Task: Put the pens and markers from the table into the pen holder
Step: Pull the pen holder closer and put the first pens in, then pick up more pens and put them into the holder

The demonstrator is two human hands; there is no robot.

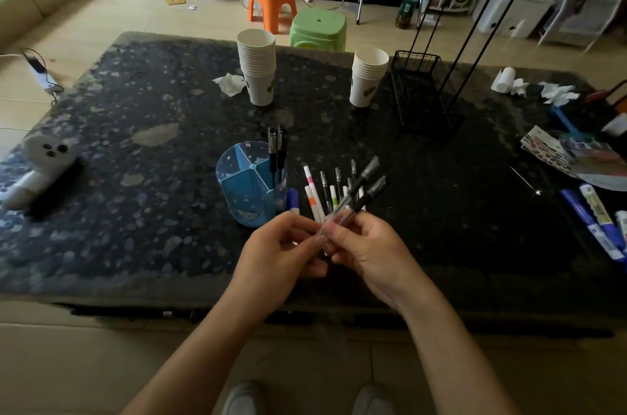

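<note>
A dark speckled tabletop [142, 197] fills most of the view, its near edge just above the person's knees. Toward the far right stands a black wire rack [420, 89]. Two stacks of white paper cups rise at the far middle: the taller stack [258, 67] on the left, the shorter stack [368, 77] to its right, with a crumpled tissue [231, 83] lying left of the taller one. Near the middle sits the blue translucent pen holder [249, 189], split into compartments; two black pens [277, 148] stand upright in its far right compartment.

The left hand [281, 251] and the right hand [368, 253] meet just near of the holder, above the tabletop. Both are closed on two black-capped pens [364, 189], pinching the clear barrels between fingers and thumbs, so the caps point up and to the far right. Whether each hand grips both pens or only one cannot be told.

Just right of the holder, on the tabletop beyond the hands, lies a fanned row of loose pens and markers [327, 190]: white ones banded pink, orange and green, and several black-capped ones. A purple-capped marker [293, 201] lies touching or just beside the holder's right wall. At the far right edge, well apart from the holder, lie blue markers [592, 224] beside some printed papers [559, 150].
</note>
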